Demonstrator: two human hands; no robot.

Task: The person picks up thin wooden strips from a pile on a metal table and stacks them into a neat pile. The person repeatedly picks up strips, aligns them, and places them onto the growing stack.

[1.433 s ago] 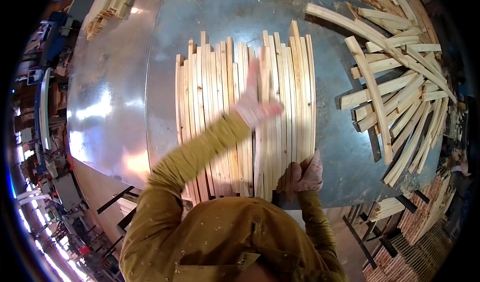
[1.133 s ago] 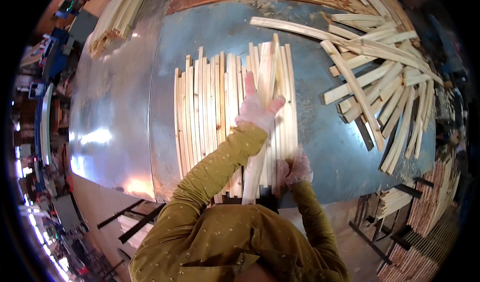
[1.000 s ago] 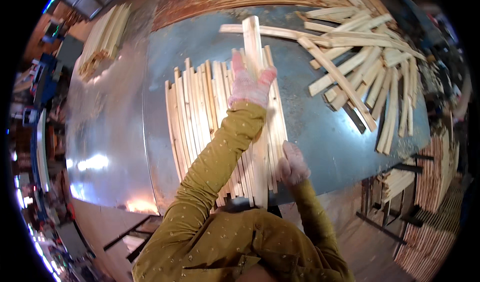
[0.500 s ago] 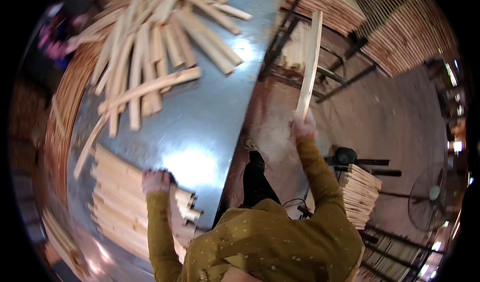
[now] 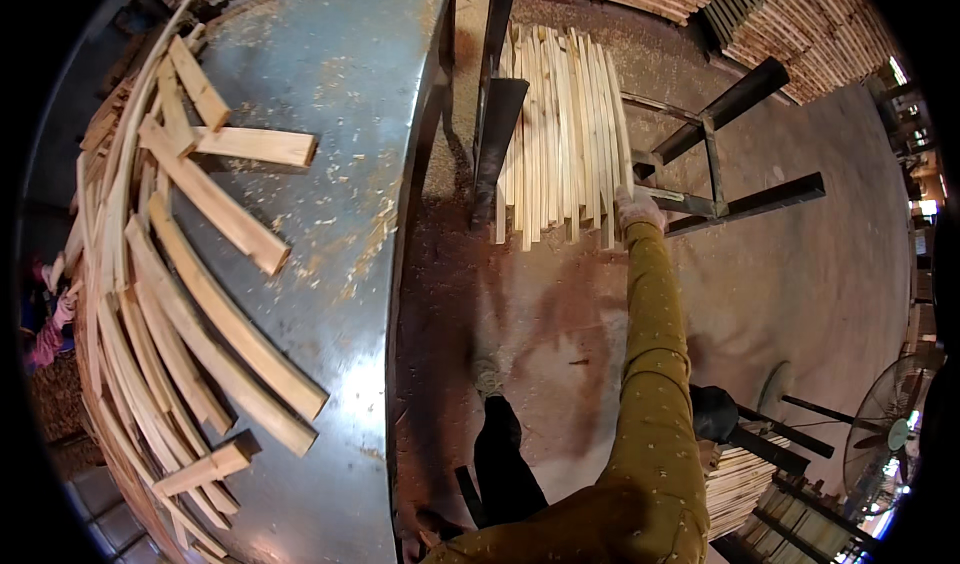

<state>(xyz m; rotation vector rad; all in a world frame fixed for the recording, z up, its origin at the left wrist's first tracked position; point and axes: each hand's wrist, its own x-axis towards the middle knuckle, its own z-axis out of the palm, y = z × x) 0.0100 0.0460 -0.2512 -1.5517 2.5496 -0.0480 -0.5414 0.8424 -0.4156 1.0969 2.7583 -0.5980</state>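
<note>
My right hand [image 5: 641, 208], arm stretched far out, is closed around the near end of a pale wooden slat [image 5: 619, 124]. That slat lies along the right edge of a stack of similar slats [image 5: 550, 139], whose near ends are uneven. The stack sits between the dark metal uprights of a rack [image 5: 497, 134]. My fingers are partly hidden behind the back of the hand and the slat's end. My left hand is out of the picture.
A metal-topped table [image 5: 330, 224] with sawdust stands at left, bearing a loose heap of slats [image 5: 215, 334]. Metal bars [image 5: 745, 204] jut out right of the rack. A fan [image 5: 885, 434] and another slat pile [image 5: 735, 489] are at lower right. Someone in pink [image 5: 50, 329] is at far left.
My right hand has carried the slat forward, from raised over the floor to the stack's right edge. My left hand, earlier on slats on the table, has left the picture as the view shifted.
</note>
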